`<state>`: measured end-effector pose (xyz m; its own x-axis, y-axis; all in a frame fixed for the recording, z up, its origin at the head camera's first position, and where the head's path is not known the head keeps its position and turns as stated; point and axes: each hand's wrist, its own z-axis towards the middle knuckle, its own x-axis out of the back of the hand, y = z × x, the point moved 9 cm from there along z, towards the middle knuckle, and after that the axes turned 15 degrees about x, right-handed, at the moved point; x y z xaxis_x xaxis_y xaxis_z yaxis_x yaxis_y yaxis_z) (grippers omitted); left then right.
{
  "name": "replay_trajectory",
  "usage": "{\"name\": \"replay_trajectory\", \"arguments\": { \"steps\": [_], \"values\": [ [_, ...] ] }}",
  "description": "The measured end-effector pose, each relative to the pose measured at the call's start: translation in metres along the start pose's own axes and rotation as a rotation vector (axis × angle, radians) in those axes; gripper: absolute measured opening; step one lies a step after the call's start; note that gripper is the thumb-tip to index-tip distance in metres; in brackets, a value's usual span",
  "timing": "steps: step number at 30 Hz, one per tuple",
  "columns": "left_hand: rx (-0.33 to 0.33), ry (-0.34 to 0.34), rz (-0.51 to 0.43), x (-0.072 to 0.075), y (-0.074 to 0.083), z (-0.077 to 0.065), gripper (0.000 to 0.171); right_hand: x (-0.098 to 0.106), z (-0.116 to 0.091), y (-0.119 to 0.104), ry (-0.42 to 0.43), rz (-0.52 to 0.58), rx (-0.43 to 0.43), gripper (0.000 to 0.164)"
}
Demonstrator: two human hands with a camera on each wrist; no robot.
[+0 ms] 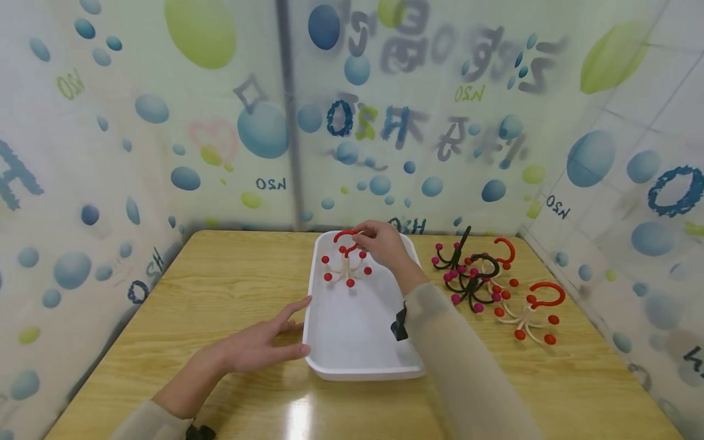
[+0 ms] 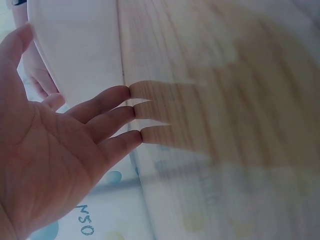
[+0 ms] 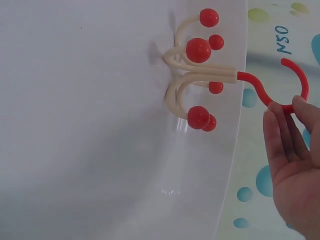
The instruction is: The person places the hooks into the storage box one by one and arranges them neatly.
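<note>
A cream multi-arm hook hanger (image 1: pixel 346 269) with red ball tips and a red hook stands in the far part of a white tray (image 1: pixel 357 330). My right hand (image 1: pixel 383 245) pinches its red hook (image 3: pixel 303 82) between thumb and fingers, and the hanger's arms touch or nearly touch the tray floor. At the tray's near left side is my left hand (image 1: pixel 258 345), its thumb and fingertips against the outer wall. In the left wrist view this hand (image 2: pixel 55 140) has extended fingers, with fingertips at the table surface beside the tray.
To the tray's right lie several more hangers: a cream one with a red hook (image 1: pixel 528 318), another red hook (image 1: pixel 506 249) behind it, and black ones with magenta tips (image 1: pixel 473 284). A patterned curtain (image 1: pixel 236 122) encloses the wooden table (image 1: pixel 236 263) at back and sides.
</note>
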<state>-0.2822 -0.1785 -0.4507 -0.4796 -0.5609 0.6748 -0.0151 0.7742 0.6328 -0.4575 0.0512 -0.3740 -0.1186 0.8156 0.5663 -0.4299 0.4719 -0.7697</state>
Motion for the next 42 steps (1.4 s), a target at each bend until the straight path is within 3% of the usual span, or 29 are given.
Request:
{"name": "replay_trajectory", "arguments": {
  "steps": [8, 14, 22, 31, 42],
  "values": [
    [-0.004, 0.002, 0.001, 0.000, 0.002, -0.001, 0.091, -0.001, -0.002, 0.003, 0.003, 0.048, -0.027, 0.024],
    [0.014, -0.010, -0.005, -0.002, 0.001, 0.000, 0.091, 0.003, -0.004, 0.004, -0.013, 0.024, -0.024, 0.029],
    [-0.009, 0.001, 0.005, -0.004, 0.001, 0.000, 0.092, 0.037, -0.018, -0.008, 0.001, -0.002, -0.002, 0.037],
    [-0.041, 0.033, 0.046, 0.005, 0.003, -0.002, 0.092, 0.091, -0.055, -0.022, -0.038, -0.039, 0.063, 0.038],
    [0.017, 0.008, 0.019, -0.001, 0.004, 0.002, 0.093, 0.148, -0.129, -0.022, -0.061, -0.107, 0.076, 0.041]
  ]
}}
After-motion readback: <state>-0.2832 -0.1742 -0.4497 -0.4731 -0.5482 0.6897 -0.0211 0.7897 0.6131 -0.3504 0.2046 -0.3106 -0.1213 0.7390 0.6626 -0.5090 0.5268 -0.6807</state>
